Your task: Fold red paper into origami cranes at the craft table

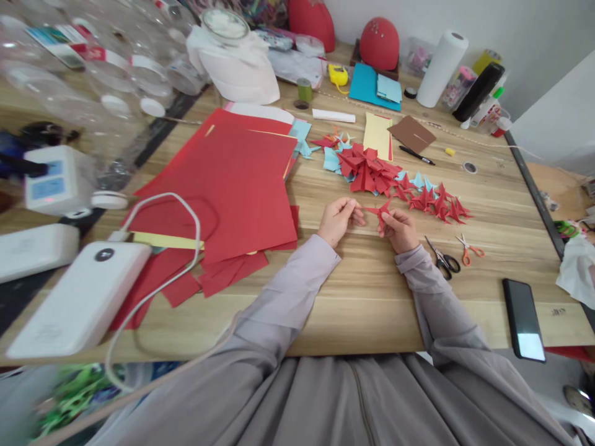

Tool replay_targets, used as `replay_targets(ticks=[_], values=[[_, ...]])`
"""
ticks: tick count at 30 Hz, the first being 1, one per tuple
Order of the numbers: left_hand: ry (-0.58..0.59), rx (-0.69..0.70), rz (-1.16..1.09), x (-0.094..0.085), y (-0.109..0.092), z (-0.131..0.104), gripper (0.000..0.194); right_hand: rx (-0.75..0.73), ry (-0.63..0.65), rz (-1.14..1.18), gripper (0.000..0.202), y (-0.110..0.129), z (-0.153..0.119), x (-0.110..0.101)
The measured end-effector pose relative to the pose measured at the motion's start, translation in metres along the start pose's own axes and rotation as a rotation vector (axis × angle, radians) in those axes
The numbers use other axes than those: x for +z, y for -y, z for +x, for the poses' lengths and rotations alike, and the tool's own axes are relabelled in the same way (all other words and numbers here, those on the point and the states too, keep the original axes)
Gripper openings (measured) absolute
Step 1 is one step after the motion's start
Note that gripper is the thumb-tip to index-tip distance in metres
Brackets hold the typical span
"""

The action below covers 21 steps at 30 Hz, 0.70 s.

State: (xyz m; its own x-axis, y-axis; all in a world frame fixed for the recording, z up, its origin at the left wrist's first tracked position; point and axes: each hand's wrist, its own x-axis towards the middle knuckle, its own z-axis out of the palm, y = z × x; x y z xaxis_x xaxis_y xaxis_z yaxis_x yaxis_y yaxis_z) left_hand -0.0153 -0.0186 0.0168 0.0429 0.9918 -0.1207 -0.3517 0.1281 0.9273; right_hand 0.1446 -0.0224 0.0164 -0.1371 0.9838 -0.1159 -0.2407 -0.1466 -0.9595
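Observation:
My right hand [400, 230] pinches a small red folded paper crane [383, 214] between thumb and fingers, just above the tabletop. The fingers of my left hand [339, 218] are curled closed at the crane's thin left point. Right behind both hands lies a pile of finished red paper cranes [367, 168], with more red cranes [439, 201] trailing off to the right. Light blue folded cranes [422, 181] show among them. To the left of my left hand is a stack of large red paper sheets [242, 186], with smaller red pieces [232, 272] at its front edge.
Black-handled scissors [446, 263] and orange-handled scissors [470, 250] lie right of my right hand, a phone [524, 319] farther right. A white power bank [81, 300] with a looping cable [198, 229] sits at left. Plastic bottles [106, 68] crowd the back left.

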Motion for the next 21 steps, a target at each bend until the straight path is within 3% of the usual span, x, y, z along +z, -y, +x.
replay_targets(ticks=[8, 13, 21], values=[[0.210, -0.004, 0.032, 0.014, 0.002, -0.011, 0.036, -0.004, 0.171, -0.092, 0.030, -0.007, 0.000, -0.006], [0.138, 0.003, 0.014, 0.009, 0.005, -0.009, 0.032, 0.031, 0.171, -0.028, 0.043, -0.005, 0.000, -0.004], [0.152, -0.049, -0.001, 0.008, 0.004, -0.009, 0.033, -0.082, 0.139, -0.090, 0.031, -0.009, 0.000, -0.003]])
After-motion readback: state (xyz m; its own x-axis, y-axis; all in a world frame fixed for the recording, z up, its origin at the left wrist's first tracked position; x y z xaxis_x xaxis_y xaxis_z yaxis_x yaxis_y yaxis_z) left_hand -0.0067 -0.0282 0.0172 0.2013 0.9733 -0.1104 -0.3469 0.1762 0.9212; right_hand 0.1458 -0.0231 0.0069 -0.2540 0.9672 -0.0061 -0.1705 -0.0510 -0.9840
